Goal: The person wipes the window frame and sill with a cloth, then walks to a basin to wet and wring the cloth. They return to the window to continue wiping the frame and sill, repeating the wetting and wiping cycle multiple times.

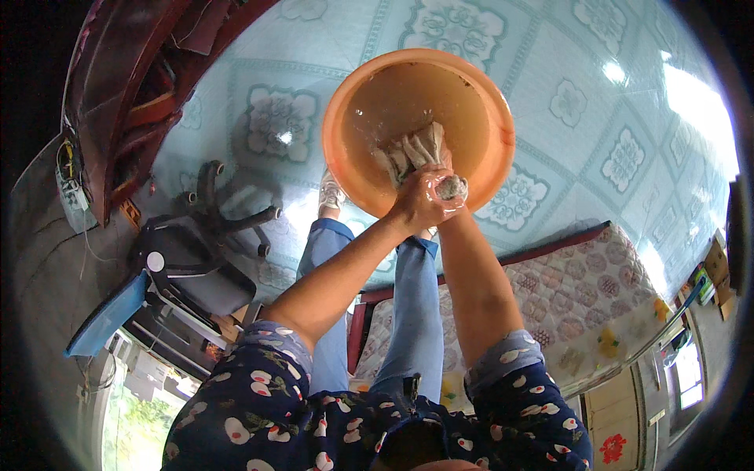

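Observation:
An orange plastic basin (344,171) holding murky brownish water stands on the tiled floor. Over its near edge, my left hand (423,197) and my right hand (449,168) are close together, both gripping a bunched, wet grey cloth (425,144). One end of the cloth pokes out of the near fist; its folds fan out toward the water. My left hand covers much of my right hand, so the right fingers are largely hidden. Both hands look wet.
A swivel chair (203,288) with a wheeled base is at the left, near dark red wooden furniture (126,100). A bed with a quilted patterned cover (577,288) lies at the right. My feet stand just behind the basin.

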The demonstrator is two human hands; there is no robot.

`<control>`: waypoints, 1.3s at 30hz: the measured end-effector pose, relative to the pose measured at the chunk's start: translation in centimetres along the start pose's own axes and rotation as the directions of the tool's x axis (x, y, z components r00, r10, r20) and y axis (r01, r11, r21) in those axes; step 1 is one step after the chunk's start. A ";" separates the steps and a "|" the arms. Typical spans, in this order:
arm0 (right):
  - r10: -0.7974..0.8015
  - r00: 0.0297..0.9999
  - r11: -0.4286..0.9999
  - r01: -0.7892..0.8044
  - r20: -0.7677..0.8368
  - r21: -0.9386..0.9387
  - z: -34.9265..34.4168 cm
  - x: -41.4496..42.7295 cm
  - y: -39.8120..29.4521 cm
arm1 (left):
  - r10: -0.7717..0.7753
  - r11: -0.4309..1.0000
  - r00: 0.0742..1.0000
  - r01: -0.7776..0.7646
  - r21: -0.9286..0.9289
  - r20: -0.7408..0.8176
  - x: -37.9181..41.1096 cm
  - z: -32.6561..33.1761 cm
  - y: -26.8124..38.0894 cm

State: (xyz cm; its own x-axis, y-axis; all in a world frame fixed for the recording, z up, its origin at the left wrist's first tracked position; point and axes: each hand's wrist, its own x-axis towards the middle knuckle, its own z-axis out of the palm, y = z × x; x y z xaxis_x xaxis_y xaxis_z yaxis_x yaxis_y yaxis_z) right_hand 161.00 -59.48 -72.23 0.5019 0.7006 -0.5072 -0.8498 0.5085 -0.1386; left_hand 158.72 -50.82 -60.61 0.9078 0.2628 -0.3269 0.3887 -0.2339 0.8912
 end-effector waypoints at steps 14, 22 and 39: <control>-0.055 0.890 0.947 -0.096 -0.452 -0.306 4.1 -2.5 -0.1 | -0.236 0.863 0.912 0.356 0.359 -0.336 8.7 -0.7 -10.1; -0.153 0.790 0.914 -0.116 -0.594 -0.389 5.5 -4.7 -2.9 | -0.668 0.469 0.687 0.687 -0.556 0.285 4.4 -5.8 -11.3; 0.162 0.945 0.973 -0.105 -0.285 0.207 -1.6 0.1 0.4 | -0.272 0.961 0.961 0.274 0.038 -0.047 0.4 0.9 -2.8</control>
State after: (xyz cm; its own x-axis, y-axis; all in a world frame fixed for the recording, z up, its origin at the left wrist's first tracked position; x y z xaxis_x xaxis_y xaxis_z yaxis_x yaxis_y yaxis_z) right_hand 160.44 -60.05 -73.71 0.2907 0.6019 -0.7438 -0.8459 0.5249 0.0942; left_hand 158.15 -50.88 -63.51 0.7590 0.3606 -0.5421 0.6285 -0.1884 0.7547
